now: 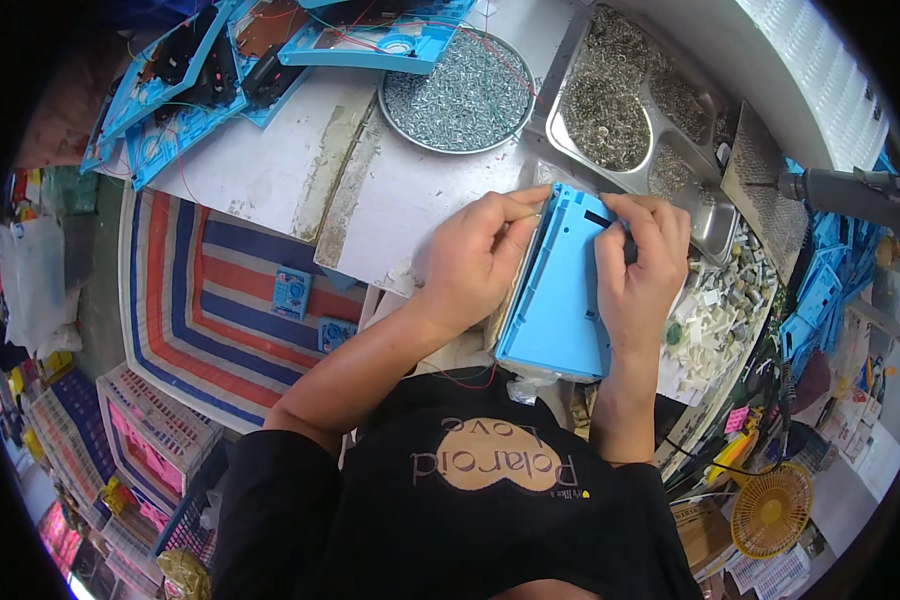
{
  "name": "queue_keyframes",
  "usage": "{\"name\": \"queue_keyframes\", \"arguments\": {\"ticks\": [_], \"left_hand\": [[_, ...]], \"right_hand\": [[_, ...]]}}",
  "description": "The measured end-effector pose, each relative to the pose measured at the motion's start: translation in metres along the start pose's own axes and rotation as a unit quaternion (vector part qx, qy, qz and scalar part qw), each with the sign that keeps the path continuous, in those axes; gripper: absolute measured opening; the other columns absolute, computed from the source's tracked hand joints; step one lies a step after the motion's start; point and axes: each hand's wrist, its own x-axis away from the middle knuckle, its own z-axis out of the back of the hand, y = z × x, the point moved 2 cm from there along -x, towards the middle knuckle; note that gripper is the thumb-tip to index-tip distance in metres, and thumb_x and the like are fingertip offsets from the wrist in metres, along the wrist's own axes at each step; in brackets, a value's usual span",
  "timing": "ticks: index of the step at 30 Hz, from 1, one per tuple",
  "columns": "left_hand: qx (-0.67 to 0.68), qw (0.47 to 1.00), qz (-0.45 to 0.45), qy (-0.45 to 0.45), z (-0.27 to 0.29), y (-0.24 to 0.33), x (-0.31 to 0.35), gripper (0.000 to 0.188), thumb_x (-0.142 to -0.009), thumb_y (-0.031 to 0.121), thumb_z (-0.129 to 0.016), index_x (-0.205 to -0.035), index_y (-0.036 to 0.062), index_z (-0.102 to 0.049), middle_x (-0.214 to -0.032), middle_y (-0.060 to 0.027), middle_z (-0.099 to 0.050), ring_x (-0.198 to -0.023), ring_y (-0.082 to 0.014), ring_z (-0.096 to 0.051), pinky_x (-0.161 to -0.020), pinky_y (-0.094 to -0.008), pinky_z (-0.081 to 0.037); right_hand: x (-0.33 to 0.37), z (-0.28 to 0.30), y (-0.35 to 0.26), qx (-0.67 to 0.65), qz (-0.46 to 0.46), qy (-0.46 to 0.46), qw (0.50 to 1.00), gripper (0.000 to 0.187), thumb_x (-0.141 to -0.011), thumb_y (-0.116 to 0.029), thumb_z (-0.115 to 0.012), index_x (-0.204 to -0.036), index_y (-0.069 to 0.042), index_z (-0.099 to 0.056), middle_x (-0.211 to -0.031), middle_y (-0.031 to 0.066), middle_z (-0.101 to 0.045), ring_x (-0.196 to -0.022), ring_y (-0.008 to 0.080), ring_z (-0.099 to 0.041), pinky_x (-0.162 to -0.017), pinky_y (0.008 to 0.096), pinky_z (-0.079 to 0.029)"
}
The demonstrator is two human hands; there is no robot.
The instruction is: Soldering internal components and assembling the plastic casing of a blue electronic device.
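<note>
A light blue rectangular plastic casing [555,290] is held tilted in front of my chest, at the bench edge. My left hand [480,255] pinches its upper left edge between thumb and fingers. On the other side, my right hand [646,262] grips the upper right part, fingers curled near a dark slot. A dark part shows by the right fingertips, too covered to name. A thin red wire hangs below the casing's lower left corner. Beyond my hands lie a round metal tray [384,100] full of small screws and a steel compartment tray [560,118] holding small metal parts.
Several blue casings [195,115] with wires are stacked at the far left. White plastic pieces [715,325] lie heaped at right, below a grey arm-like fixture [850,192]. Left of the bench stands a striped-lined bin [240,255] with small blue packs. A yellow basket [770,510] sits lower right.
</note>
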Motion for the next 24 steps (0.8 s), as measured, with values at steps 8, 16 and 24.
{"name": "queue_keyframes", "arguments": {"ticks": [8, 16, 24], "left_hand": [[-0.070, 0.996, -0.050, -0.017, 0.004, 0.003, -0.002, 0.009, -0.086, 0.003, -0.070, -0.090, 0.0014, -0.061, -0.109, -0.0183, -0.073, -0.071, -0.0230, -0.066, -0.063, -0.0326, -0.053], [-0.157, 0.977, -0.127, -0.067, 0.014, 0.034, -0.016, 0.008, -0.089, -0.001, -0.066, -0.095, 0.0001, -0.060, -0.116, -0.0185, -0.071, -0.086, -0.0270, -0.069, -0.075, -0.0325, -0.056], [-0.165, 0.923, -0.213, -0.274, -0.005, 0.063, -0.002, 0.017, -0.081, -0.001, -0.070, -0.093, 0.0034, -0.059, -0.124, -0.0172, -0.067, -0.105, -0.0341, -0.068, -0.086, -0.0398, -0.057]], "right_hand": [[0.000, -0.005, -0.002, 0.056, 0.015, -0.050, 0.997, 0.024, -0.072, -0.001, -0.069, -0.095, -0.006, -0.070, -0.092, 0.0051, -0.066, -0.090, 0.0274, -0.058, -0.080, 0.0383, -0.048], [0.000, -0.003, 0.004, 0.064, 0.010, -0.067, 0.996, 0.025, -0.073, -0.005, -0.069, -0.098, -0.007, -0.069, -0.093, 0.0057, -0.065, -0.091, 0.0285, -0.057, -0.078, 0.0417, -0.046], [-0.017, 0.042, 0.051, -0.242, -0.133, 0.047, 0.960, 0.037, -0.086, -0.015, -0.075, -0.119, -0.005, -0.065, -0.106, 0.0084, -0.068, -0.100, 0.0207, -0.063, -0.092, 0.0341, -0.049]]}}
